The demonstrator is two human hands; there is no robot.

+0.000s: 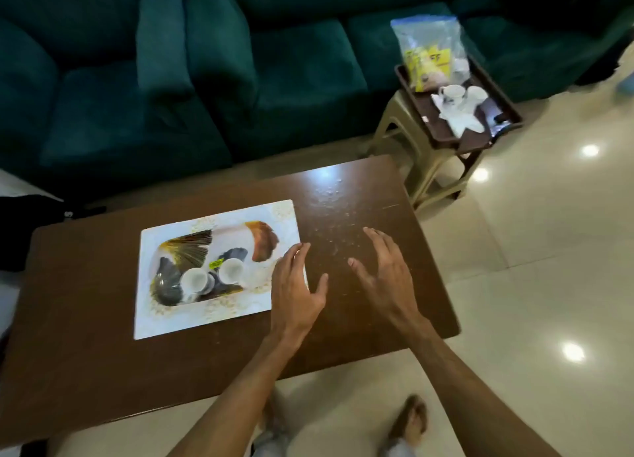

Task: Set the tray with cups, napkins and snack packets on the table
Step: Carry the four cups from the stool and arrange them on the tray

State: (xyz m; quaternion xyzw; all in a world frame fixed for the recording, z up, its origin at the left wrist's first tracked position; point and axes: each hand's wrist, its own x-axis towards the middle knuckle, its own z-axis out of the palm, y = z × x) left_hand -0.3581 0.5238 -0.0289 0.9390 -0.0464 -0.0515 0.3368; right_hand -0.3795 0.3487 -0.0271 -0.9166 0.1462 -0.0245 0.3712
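A white tray with a bird-wing print (178,319) lies on the brown wooden table (85,302). Two small white cups (194,280) (230,270) stand in its well. My left hand (295,285) hovers open at the tray's right edge, fingers spread. My right hand (384,271) is open over bare tabletop to the right. Off the table, a dark brown tray (442,130) rests on a beige plastic stool (404,130). It holds white cups (453,94), crumpled white napkins (461,118) and a clear zip bag of snack packets (427,48).
A dark green sofa (240,61) runs along the far side of the table. The shiny tiled floor (549,250) lies to the right. My feet show below the table's near edge. A black object (24,230) sits at the far left.
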